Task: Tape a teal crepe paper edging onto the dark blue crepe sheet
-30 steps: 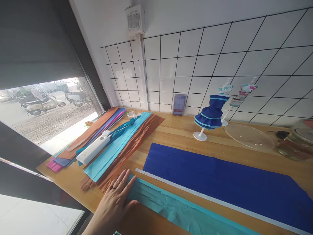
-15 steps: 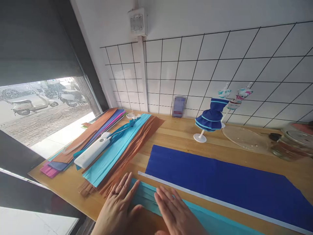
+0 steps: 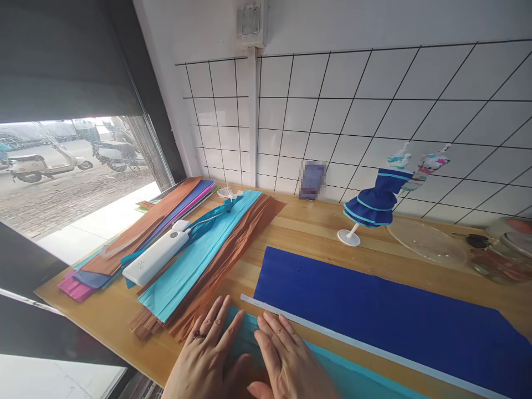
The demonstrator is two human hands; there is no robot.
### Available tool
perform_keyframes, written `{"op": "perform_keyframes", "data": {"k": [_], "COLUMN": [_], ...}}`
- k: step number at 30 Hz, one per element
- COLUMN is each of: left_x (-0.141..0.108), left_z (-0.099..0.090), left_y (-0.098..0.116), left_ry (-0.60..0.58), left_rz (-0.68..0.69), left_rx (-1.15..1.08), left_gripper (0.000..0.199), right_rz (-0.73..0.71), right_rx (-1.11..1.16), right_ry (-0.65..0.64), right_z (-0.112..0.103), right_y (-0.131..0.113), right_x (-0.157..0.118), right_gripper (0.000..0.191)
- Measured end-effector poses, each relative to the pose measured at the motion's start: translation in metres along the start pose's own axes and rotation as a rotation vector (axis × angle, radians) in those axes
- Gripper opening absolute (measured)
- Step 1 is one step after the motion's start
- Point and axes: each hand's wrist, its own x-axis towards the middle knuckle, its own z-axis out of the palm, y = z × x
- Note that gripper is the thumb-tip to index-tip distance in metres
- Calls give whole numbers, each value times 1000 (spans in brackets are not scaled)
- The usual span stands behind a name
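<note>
My left hand [image 3: 208,352] lies flat with fingers spread at the left end of a light blue sheet [image 3: 353,374], near the table's front edge. Beside it, my right hand [image 3: 286,357] rests palm down on the same sheet, fingers extended and holding nothing. A thin pale strip [image 3: 332,331] runs along the lower edge of a dark blue sheet [image 3: 366,307], just beyond the hands. Left of them are crumpled brown paper [image 3: 233,255] and folded light blue paper [image 3: 199,260].
A white power bank [image 3: 155,257] with a cable lies on the papers at the left. Toward the wall stands a small dress form in a blue dress [image 3: 372,202]. Glass jars [image 3: 502,249] and a clear round plate [image 3: 428,241] sit at the right.
My right hand has slid slightly left along the light blue sheet, closer to my left hand. The camera view has shifted a little.
</note>
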Motion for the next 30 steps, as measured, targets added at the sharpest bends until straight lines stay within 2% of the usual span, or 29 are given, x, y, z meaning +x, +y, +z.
{"op": "perform_keyframes", "data": {"k": [6,13,19,23,30], "left_x": [-5,-6,-9,-9,-11], "left_z": [7,10,14,18,22], "left_y": [-1,-2,-2,-1,-2], "left_ry": [-11,-11,-43,-52,-77], "left_rz": [-27,1,-15,-6,-13], "left_rx": [-21,25,2,30,48], "left_gripper": [56,57,57,59,58], "right_rz": [-17,-9,-8,-72,-29], "right_rx": [-38,-58,-46,-99,-74], "right_ry": [-96,-87,-80,-139,-109], "right_z": [-3,-12,-26,-38,-35], "right_y": [2,-1,16,28,28], "right_x": [-6,4,-17,-34,-42], "right_gripper": [55,57,52,50,53]}}
